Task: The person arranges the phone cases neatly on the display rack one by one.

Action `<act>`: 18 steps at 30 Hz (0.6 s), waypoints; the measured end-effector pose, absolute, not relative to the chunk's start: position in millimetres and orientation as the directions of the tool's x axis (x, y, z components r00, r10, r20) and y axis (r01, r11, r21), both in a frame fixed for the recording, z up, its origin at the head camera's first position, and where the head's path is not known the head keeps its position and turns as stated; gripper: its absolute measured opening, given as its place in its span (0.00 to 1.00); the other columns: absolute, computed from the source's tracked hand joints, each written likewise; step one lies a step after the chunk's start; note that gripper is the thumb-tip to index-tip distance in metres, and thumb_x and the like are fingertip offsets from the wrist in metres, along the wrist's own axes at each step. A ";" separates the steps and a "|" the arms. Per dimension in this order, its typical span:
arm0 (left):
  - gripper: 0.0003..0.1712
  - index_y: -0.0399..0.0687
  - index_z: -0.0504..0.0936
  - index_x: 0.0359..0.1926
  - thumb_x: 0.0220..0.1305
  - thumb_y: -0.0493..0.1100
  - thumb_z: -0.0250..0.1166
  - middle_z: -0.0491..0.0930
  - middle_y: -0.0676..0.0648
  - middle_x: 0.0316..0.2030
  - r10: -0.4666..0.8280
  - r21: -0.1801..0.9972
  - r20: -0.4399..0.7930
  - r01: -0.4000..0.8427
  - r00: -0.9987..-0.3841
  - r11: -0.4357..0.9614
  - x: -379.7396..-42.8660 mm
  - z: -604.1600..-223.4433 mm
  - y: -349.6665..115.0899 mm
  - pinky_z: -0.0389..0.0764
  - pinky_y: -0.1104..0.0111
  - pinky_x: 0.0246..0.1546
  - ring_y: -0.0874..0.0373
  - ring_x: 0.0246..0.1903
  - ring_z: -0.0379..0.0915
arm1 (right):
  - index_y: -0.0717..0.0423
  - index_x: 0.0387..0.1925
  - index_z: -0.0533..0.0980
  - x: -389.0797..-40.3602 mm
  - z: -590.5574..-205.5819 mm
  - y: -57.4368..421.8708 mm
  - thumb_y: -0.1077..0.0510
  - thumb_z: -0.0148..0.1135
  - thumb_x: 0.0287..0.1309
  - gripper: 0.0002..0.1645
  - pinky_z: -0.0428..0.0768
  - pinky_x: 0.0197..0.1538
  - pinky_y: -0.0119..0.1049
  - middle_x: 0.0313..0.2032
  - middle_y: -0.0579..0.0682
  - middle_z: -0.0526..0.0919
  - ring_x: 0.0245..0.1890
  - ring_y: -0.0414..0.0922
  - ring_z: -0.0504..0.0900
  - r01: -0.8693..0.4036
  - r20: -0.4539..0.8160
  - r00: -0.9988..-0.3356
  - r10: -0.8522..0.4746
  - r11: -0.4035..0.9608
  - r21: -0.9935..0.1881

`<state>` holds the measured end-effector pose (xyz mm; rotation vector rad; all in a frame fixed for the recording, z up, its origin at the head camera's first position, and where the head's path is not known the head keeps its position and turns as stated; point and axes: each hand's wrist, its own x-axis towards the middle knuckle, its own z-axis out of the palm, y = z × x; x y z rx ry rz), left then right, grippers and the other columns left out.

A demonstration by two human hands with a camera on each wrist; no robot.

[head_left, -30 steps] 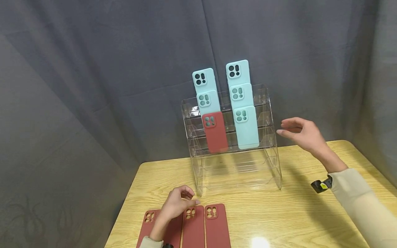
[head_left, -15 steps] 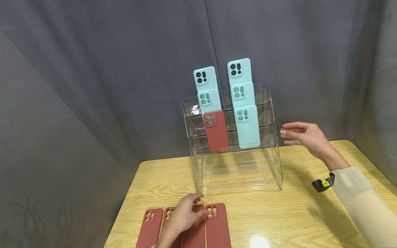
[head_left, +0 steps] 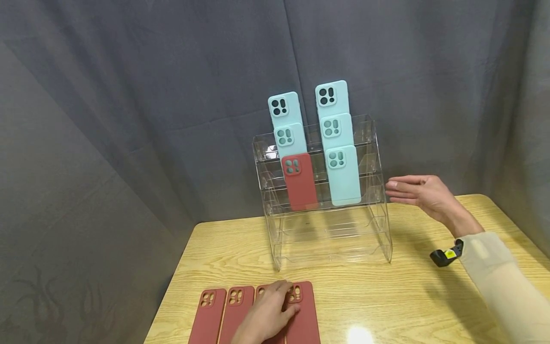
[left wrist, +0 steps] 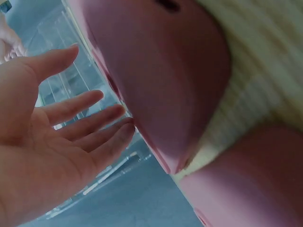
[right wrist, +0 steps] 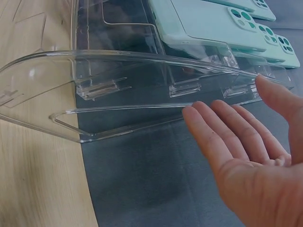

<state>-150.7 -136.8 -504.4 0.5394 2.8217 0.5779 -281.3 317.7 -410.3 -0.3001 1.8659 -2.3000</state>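
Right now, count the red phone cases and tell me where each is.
5: one red case at left in the clear rack; on the table, left to right, the first case, second case, third case and fourth case, the last two partly covered.

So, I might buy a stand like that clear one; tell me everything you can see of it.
The clear stand looks like transparent plastic: stepped tiers between two side panels. It stands upright on the wooden table before a grey curtain. Five mint cases and one red case lean in it, in two columns of three. The right hand is by its right side; contact is unclear.
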 end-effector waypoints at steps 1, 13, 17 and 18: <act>0.33 0.45 0.77 0.69 0.70 0.55 0.71 0.78 0.37 0.67 0.392 0.394 -0.134 0.314 -0.910 0.864 -149.7 -504.7 -135.5 0.86 0.49 0.62 0.41 0.67 0.77 | 0.45 0.47 0.88 -281.7 -411.0 317.4 0.64 0.63 0.73 0.13 0.92 0.54 0.37 0.47 0.45 0.93 0.48 0.42 0.93 0.007 0.048 -0.965 -0.258 -0.209 -0.978; 0.35 0.47 0.76 0.70 0.70 0.59 0.70 0.77 0.39 0.68 0.390 0.247 -0.127 0.351 -0.912 0.903 -144.9 -504.8 -123.3 0.87 0.50 0.60 0.43 0.66 0.77 | 0.65 0.66 0.77 -284.9 -412.8 309.5 0.57 0.69 0.70 0.27 0.91 0.54 0.32 0.47 0.38 0.92 0.48 0.40 0.92 -0.003 0.003 -0.977 -0.211 0.001 -1.000; 0.36 0.45 0.76 0.70 0.70 0.59 0.70 0.76 0.38 0.69 0.387 0.240 -0.131 0.350 -0.913 0.905 -145.0 -505.2 -122.2 0.87 0.50 0.60 0.43 0.67 0.77 | 0.73 0.72 0.67 -286.7 -413.8 305.7 0.53 0.70 0.69 0.40 0.90 0.53 0.29 0.46 0.32 0.91 0.47 0.35 0.91 -0.009 -0.011 -0.982 -0.187 0.101 -0.995; 0.36 0.44 0.76 0.70 0.70 0.59 0.70 0.76 0.38 0.69 0.388 0.240 -0.133 0.350 -0.912 0.905 -145.0 -505.0 -122.0 0.88 0.51 0.59 0.43 0.66 0.77 | 0.74 0.72 0.66 -287.3 -414.2 305.1 0.53 0.70 0.69 0.41 0.90 0.53 0.29 0.46 0.32 0.91 0.47 0.35 0.91 -0.008 -0.011 -0.983 -0.184 0.106 -0.994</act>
